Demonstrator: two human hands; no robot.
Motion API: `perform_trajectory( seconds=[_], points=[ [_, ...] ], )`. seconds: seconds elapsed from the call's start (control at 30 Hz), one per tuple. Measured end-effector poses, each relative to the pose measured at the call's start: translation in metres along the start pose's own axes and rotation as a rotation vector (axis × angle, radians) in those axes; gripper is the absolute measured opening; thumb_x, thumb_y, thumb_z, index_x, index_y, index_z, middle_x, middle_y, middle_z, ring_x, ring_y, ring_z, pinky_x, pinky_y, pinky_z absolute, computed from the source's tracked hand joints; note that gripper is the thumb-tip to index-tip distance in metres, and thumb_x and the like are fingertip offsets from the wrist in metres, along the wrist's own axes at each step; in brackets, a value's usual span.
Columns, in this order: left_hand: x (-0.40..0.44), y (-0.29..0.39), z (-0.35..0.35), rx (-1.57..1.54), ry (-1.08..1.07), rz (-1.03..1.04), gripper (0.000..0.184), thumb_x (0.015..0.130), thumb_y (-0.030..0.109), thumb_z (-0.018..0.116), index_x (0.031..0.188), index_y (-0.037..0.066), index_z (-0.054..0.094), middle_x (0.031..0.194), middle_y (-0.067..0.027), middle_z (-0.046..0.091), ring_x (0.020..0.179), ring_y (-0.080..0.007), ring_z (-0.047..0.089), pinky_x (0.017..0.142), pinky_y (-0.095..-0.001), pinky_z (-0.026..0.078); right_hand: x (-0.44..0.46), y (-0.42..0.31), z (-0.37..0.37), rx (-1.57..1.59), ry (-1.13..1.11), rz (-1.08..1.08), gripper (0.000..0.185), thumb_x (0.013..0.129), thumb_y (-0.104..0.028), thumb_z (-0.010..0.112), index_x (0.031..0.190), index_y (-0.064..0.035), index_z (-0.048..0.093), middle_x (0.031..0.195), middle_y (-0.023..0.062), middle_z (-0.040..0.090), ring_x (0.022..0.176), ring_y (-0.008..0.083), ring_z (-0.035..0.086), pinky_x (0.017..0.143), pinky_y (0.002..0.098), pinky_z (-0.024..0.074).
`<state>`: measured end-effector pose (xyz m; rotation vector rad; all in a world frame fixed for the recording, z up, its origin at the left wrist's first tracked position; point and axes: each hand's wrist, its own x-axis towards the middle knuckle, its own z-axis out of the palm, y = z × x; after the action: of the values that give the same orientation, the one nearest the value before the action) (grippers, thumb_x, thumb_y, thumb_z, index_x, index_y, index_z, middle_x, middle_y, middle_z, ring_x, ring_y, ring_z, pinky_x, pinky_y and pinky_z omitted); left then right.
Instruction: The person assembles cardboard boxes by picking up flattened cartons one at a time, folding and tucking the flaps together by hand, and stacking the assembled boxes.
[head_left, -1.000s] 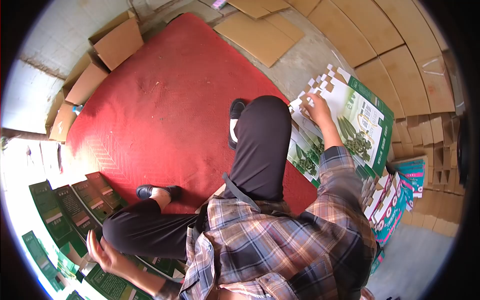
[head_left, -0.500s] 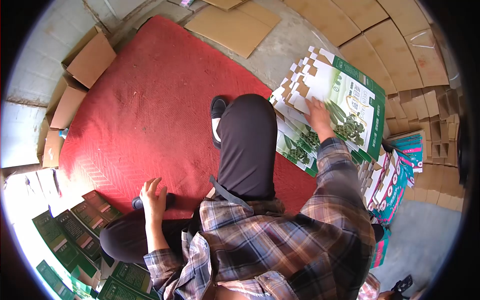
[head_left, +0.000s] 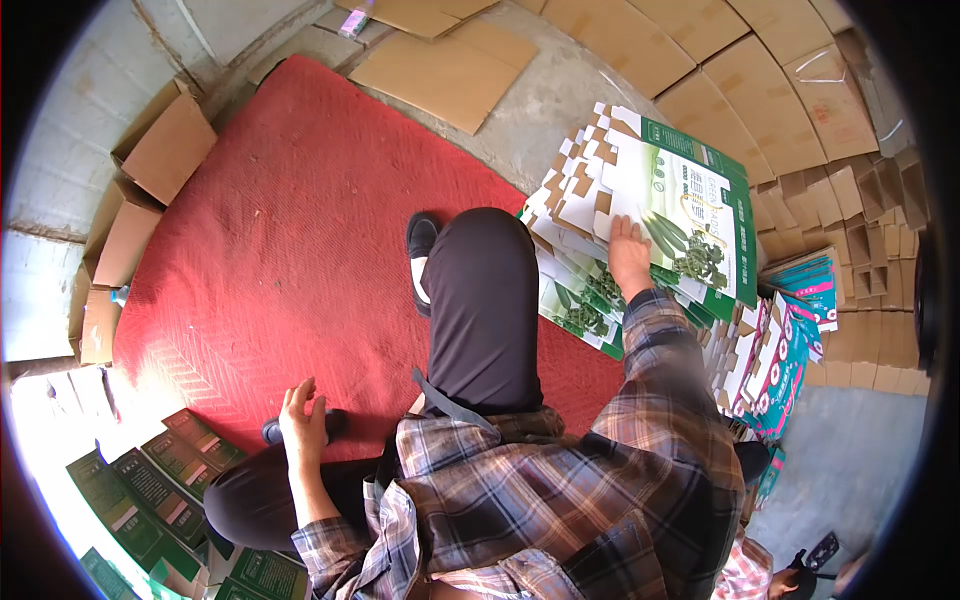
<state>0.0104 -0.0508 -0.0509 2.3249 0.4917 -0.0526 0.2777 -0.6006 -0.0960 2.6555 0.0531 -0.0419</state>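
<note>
1. Nearest is the plaid shirt point(head_left: 520, 500) of the seated person, with dark trousers point(head_left: 480, 320) below it; the right knee is raised and the left leg is folded out to the side.
2. The left hand point(head_left: 303, 425) hangs in the air near the folded leg, its grip wide, fingers loosely curled and thumb apart.
3. The right hand point(head_left: 630, 258) lies palm down on the top sheet of a stack of flat boxes point(head_left: 690, 185), near its tabbed edge. Whether its grip pinches that sheet or just rests there, I cannot tell.
4. The flat boxes, white and green with printed leaves, sit to the right of the raised knee at the edge of the red mat point(head_left: 300, 230), fanned out in overlapping layers with their brown and white tabs stepped.
5. Dark green boxes point(head_left: 150, 500) stand in rows beyond the folded leg, on the left.
6. Teal and pink boxes point(head_left: 780, 385) lean together behind the right arm; near the bottom right corner shows another person's pink checked sleeve point(head_left: 745, 570).
7. Farther off, brown cardboard sheets point(head_left: 450, 75) lie on the grey floor point(head_left: 560, 60), open brown boxes point(head_left: 172, 150) line the mat's left side, and stacked brown cartons point(head_left: 750, 100) fill the far right.
</note>
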Motion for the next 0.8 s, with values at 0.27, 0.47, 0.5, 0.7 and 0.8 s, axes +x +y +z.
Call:
perform_trajectory(
  seconds=[0.27, 0.47, 0.5, 0.7, 0.8],
  points=[
    [-0.001, 0.006, -0.02, -0.073, 0.093, 0.028, 0.031, 0.082, 0.0, 0.062, 0.113, 0.002, 0.063, 0.096, -0.0103, 0.064, 0.092, -0.0204, 0.063, 0.081, -0.0307, 0.05, 0.028, 0.106, -0.142, 0.242, 0.72, 0.248, 0.012, 0.084, -0.01, 0.05, 0.088, -0.0124, 0.061, 0.075, 0.0104, 0.062, 0.075, 0.0332, 0.061, 0.069, 0.0461, 0.0476],
    [0.008, -0.005, -0.025, -0.365, 0.154, -0.033, 0.029, 0.085, -0.001, 0.06, 0.115, 0.002, 0.062, 0.099, -0.007, 0.064, 0.095, -0.0161, 0.062, 0.082, -0.0284, 0.05, 0.038, 0.15, -0.316, 0.217, 1.394, 0.186, 0.026, 0.089, -0.03, 0.065, 0.097, -0.0048, 0.066, 0.086, 0.0132, 0.067, 0.071, 0.031, 0.064, 0.063, 0.0357, 0.0516],
    [0.01, -0.008, -0.027, -0.475, 0.165, -0.069, 0.03, 0.084, -0.002, 0.06, 0.114, 0.001, 0.062, 0.099, -0.007, 0.064, 0.096, -0.017, 0.062, 0.084, -0.0296, 0.049, 0.034, 0.14, -0.341, 0.292, 1.464, 0.2, 0.027, 0.089, -0.03, 0.065, 0.095, -0.004, 0.067, 0.084, 0.0126, 0.068, 0.07, 0.029, 0.064, 0.063, 0.0334, 0.0514],
    [0.027, 0.021, -0.088, -0.614, 0.234, -0.025, 0.067, 0.082, 0.01, 0.065, 0.143, 0.008, 0.037, 0.134, -0.0152, 0.048, 0.123, -0.0249, 0.048, 0.097, -0.0383, 0.043, 0.035, 0.024, -0.422, 1.362, 1.537, 0.018, 0.035, 0.093, -0.032, 0.062, 0.083, 0.001, 0.063, 0.072, 0.0009, 0.06, 0.064, 0.0094, 0.049, 0.057, 0.0272, 0.0425],
    [0.038, 0.012, -0.118, -0.696, 0.351, 0.084, 0.089, 0.077, 0.028, 0.072, 0.149, 0.012, 0.024, 0.146, -0.0175, 0.035, 0.136, -0.0292, 0.033, 0.105, -0.0459, 0.034, 0.058, -0.053, -0.405, 1.481, 1.291, -0.075, 0.035, 0.096, -0.032, 0.057, 0.08, -0.0015, 0.058, 0.064, -0.0055, 0.043, 0.061, 0.0068, 0.037, 0.053, 0.0257, 0.0315]
  ],
)
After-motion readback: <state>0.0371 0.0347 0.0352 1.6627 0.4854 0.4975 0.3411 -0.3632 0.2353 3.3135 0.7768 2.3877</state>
